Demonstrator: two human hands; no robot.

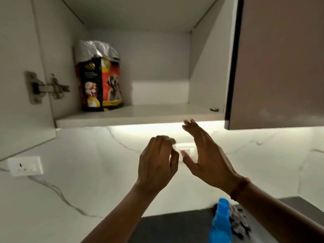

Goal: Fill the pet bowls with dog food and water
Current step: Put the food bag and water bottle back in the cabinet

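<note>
A white marble wall (87,172) fills the lower and middle frame, lit by a bright strip (149,126) under the wall cabinet (157,113) that takes up the upper half. The cabinet stands open. Its white door (17,85) swings out at the left edge of the frame on a metal hinge (43,87), and a closed brown door (280,58) covers the upper right.

The dog food bag (100,79) stands upright on the cabinet shelf at upper left, close to the left inner wall, its silver top crumpled.

Both bare arms rise from the bottom of the frame, with the hands in the centre just below the shelf edge and well apart from the bag. The left hand (156,163) has its fingers curled inward and holds nothing. The right hand (208,155), with a reddish band (239,188) at the wrist, has its fingers straight and close together, the thumb held apart, and it also holds nothing.

A dark tabletop (175,228) shows at the bottom right. On it are a blue bottle (220,223) and, just beside it, a blurred dark item (240,223).

A white socket (26,166) sits on the wall at lower left, and a small switch plate (187,151) shows between the hands.
</note>
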